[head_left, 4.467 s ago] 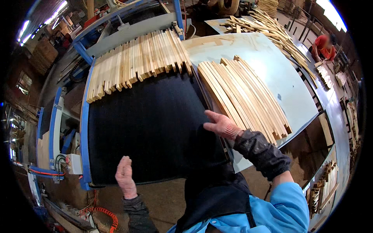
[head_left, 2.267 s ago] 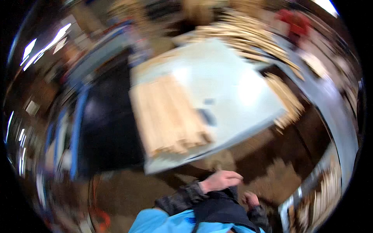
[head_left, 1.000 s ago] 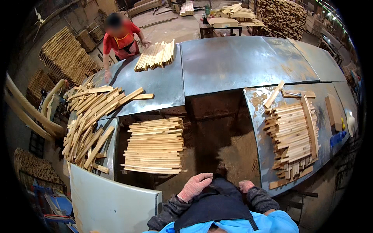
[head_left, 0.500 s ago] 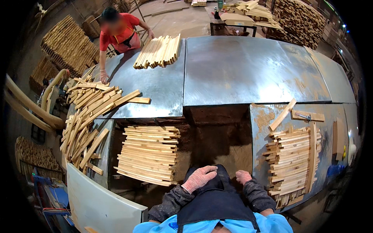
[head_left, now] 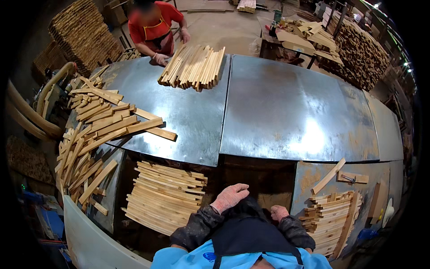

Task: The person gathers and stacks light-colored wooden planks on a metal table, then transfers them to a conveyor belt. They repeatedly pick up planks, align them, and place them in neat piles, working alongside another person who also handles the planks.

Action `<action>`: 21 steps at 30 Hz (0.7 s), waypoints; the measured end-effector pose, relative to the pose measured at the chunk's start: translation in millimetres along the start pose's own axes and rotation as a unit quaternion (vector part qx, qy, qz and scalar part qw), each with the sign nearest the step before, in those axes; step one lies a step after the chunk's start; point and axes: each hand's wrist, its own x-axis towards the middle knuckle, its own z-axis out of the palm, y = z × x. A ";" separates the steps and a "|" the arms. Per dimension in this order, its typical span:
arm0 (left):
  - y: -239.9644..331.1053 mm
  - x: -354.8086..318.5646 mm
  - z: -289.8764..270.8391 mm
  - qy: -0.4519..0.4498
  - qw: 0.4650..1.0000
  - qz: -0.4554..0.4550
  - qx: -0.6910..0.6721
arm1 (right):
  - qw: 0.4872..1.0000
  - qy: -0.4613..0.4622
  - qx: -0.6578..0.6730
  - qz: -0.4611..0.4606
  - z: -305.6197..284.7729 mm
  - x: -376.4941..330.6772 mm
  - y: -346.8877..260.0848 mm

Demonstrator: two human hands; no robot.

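My left hand [head_left: 230, 197], in a pinkish work glove, lies over my knee with its fingers stretched out and holds nothing. At the other side of my lap, my right hand [head_left: 279, 212], gloved alike, has its fingers curled in, with nothing showing in them. Left of my left hand is a stack of wooden strips [head_left: 165, 195], laid side by side below the tabletop level. Beyond my right hand, another stack of wooden strips [head_left: 329, 219] rests on the right-hand table, with a longer board along its right side.
A metal table [head_left: 291, 112] spans the front. Loose strips [head_left: 101, 123] lie heaped at left. Across the table a co-worker in red [head_left: 154, 27] has one hand at a row of strips [head_left: 192, 67]. At right lie a hammer-like tool [head_left: 348, 178] and a loose strip [head_left: 329, 176].
The view has tilted upward and shifted. The co-worker's hand has gone from the loose heap to the row of strips. My hands remain over my lap, nearly unchanged.
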 end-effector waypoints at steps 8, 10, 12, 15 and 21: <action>-3.1 51.7 -63.8 0.023 1.000 -0.021 0.006 | 0.915 -0.107 -0.319 -0.222 62.0 21.4 -116.6; -8.5 52.1 -70.7 0.033 0.999 -0.041 -0.013 | 0.932 -0.072 -0.312 -0.170 69.4 32.1 -129.2; -17.6 52.8 -73.5 0.047 0.997 -0.058 -0.028 | 0.907 -0.053 -0.372 -0.189 74.1 43.1 -142.1; -37.2 53.1 -71.0 0.073 0.995 -0.058 -0.029 | 0.632 -0.061 -0.638 -0.436 78.7 60.4 -169.6; -32.3 66.5 -64.4 0.093 0.992 -0.077 -0.047 | 0.803 -0.090 -0.495 -0.320 79.9 129.5 -217.7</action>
